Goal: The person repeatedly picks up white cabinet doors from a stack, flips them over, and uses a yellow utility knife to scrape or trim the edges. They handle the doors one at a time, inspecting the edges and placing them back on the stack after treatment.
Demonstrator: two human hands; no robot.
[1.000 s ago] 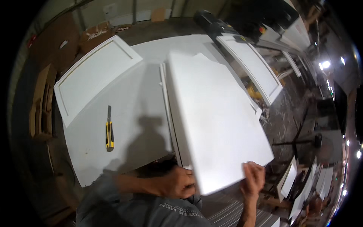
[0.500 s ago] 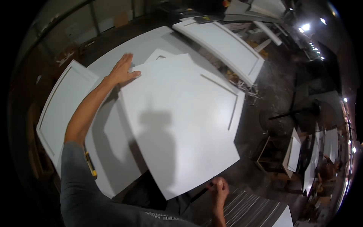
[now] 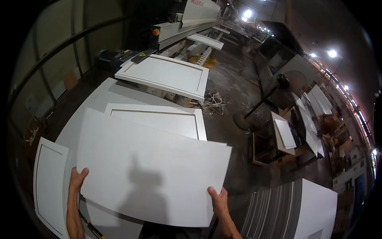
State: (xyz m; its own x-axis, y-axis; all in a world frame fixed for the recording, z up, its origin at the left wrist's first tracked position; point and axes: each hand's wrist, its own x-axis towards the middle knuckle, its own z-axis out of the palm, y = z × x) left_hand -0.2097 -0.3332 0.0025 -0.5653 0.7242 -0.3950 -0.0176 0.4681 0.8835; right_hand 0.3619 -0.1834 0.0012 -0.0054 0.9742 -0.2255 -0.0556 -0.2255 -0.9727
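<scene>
I hold a large flat white panel in front of me, lifted above the white worktable. My left hand grips its near left corner, thumb on top. My right hand grips its near right edge, thumb on top too. Under the panel lies a white framed cabinet door flat on the table. Another framed white door sits at the table's left edge beside my left forearm.
A further white door rests on a machine beyond the table. A yellow utility knife lies near my left wrist. A stack of white panels stands at lower right. A person works far right among more panels.
The view has swung up and right. My left hand came back from the panel's far side to its near left corner. The panel now is lifted and held at both near corners.
</scene>
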